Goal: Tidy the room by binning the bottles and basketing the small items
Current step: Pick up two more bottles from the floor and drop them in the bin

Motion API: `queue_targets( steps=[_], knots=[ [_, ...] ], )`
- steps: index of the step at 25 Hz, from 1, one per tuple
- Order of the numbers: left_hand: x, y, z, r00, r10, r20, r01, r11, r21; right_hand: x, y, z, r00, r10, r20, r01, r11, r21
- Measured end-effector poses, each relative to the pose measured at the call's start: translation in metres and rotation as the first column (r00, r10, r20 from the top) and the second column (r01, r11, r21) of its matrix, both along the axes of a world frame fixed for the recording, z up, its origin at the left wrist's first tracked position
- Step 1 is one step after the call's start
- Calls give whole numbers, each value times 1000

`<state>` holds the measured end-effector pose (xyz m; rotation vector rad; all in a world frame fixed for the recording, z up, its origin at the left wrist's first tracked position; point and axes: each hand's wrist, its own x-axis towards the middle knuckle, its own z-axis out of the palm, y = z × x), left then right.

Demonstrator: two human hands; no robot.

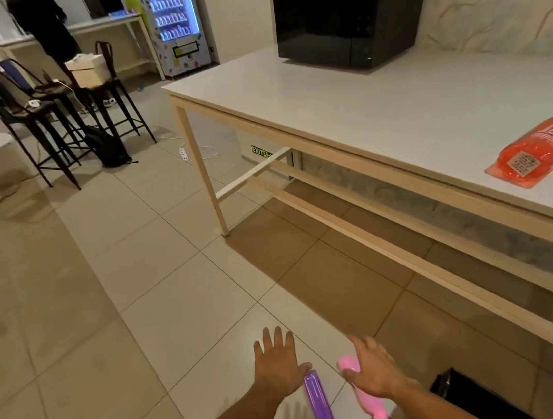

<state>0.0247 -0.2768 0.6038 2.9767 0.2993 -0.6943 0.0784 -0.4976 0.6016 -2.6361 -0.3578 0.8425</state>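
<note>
My left hand (277,364) is low over the floor tiles, palm down, fingers spread, holding nothing. A purple bottle (320,406) hangs just beside its thumb, neck pointing down. My right hand (375,365) is also palm down with fingers spread. A pink bottle (367,402) is partly hidden under it, and the thumb lies across the bottle's top end. A black bin (472,397) stands at the bottom right, next to the pink bottle. A red bottle (537,148) lies on its side near the front edge of the white table (377,108).
A black microwave (350,18) sits at the table's far end. Black bar stools (50,107), a dark backpack (108,149) and a power strip (183,153) with cables are on the floor to the left. A person in black (44,25) stands by a far counter beside a vending machine (174,24).
</note>
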Motion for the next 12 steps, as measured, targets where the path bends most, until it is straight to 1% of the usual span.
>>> queue_targets(
  steps=[7, 12],
  knots=[
    [52, -26, 6, 1000, 25, 1, -25, 999, 31, 53, -24, 2, 1000, 25, -12, -25, 1000, -10],
    [72, -37, -2, 999, -19, -32, 21, 999, 42, 67, -33, -5, 999, 9, -43, -10, 1000, -21]
  ],
)
